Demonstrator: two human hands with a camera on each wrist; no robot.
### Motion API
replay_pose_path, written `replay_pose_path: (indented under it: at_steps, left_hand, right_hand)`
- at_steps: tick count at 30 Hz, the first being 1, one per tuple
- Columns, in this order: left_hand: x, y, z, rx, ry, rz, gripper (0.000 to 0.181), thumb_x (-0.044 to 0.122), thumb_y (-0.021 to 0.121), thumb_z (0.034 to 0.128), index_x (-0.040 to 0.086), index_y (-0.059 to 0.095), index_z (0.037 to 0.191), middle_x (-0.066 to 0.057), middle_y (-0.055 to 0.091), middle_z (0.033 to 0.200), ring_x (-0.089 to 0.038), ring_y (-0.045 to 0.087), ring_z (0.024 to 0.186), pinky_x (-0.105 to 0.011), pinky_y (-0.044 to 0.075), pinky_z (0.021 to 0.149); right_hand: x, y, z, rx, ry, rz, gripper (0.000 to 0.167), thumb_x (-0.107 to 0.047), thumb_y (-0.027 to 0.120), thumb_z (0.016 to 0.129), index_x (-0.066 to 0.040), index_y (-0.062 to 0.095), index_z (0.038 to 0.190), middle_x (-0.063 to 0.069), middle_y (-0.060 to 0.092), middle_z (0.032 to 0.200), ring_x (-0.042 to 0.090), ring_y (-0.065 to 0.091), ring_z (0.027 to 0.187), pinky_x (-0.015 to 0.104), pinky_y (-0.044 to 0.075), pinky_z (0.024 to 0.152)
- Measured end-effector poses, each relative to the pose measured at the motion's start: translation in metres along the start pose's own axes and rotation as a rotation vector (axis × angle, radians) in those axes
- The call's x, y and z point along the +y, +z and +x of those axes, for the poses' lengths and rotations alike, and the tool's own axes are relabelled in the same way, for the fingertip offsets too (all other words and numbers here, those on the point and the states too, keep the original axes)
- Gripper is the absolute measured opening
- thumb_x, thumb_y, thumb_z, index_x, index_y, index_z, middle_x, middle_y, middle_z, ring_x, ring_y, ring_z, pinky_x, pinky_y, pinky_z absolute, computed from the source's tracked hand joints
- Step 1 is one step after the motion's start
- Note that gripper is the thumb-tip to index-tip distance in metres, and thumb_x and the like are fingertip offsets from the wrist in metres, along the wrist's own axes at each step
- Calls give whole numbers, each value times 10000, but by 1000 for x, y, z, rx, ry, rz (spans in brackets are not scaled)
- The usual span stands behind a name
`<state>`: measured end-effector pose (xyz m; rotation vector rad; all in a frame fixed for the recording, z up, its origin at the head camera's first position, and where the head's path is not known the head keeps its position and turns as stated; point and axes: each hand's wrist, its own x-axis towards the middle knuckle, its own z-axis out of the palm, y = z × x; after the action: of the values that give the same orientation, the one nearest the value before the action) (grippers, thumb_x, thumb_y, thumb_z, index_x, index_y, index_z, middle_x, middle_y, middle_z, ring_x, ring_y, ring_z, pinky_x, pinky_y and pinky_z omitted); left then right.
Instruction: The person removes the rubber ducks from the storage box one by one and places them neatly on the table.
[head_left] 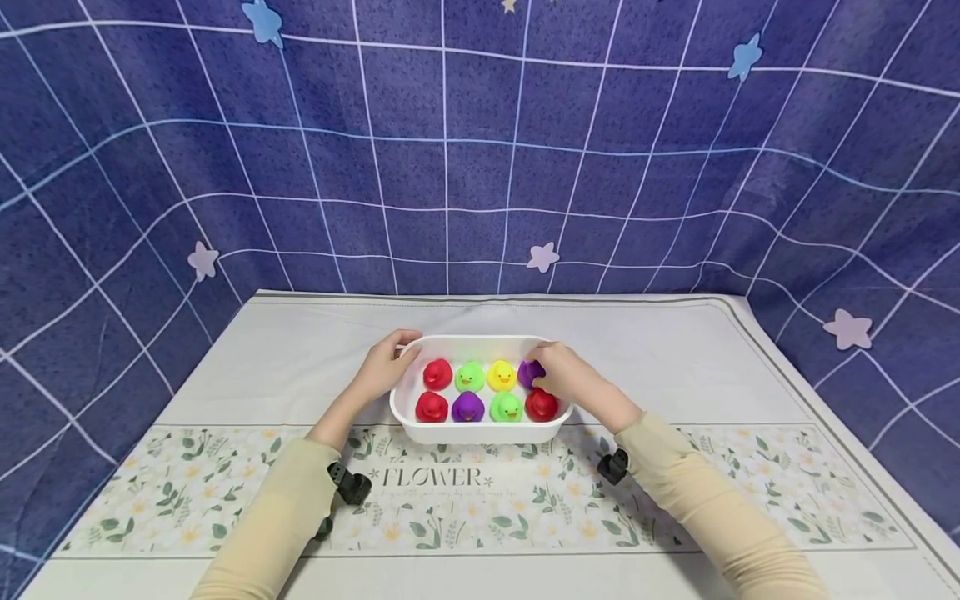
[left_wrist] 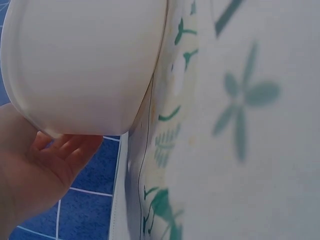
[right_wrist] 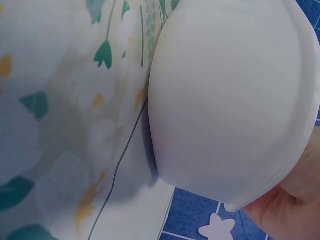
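A white plastic tub stands on the table with several small rubber ducks in two rows. My left hand holds the tub's left end, thumb at the rim and fingers round the outside. At the right end, my right hand reaches over the rim and pinches a purple duck in the back right corner, partly covering it. Just in front of that duck sits a red duck. A yellow duck is to its left. Both wrist views show mainly the tub's outer wall.
Also in the tub are a green duck, another purple duck and more red and green ones. Under it lies a white tablecloth with a flower band. A blue gridded curtain with stars hangs behind and at both sides.
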<state>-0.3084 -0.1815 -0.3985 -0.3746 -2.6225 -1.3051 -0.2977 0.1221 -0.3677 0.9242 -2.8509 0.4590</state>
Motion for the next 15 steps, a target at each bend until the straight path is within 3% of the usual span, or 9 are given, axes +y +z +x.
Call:
replay_pose_path:
  at_steps: [9,15]
  left_hand:
    - [-1,0,0,4,-25,21,330,173,532,950,13,541,1239,-195,594,1194,-237,577,875,-266,468,741]
    - [-3,0,1,10,-19,21,311,120,519,947,-3,536,1232,-219,589,1191,-275,582,911,-315,474,786]
  right_hand:
    - [6,-4,-6,139,-101,24,268,-33,716,760,61,665,1005,157,645,941,261,617,881,358,540,790]
    - [14,-10,-9,218,-159,110,308,-59,697,778,55,659,1061,147,626,958,266,599,860,366,521,778]
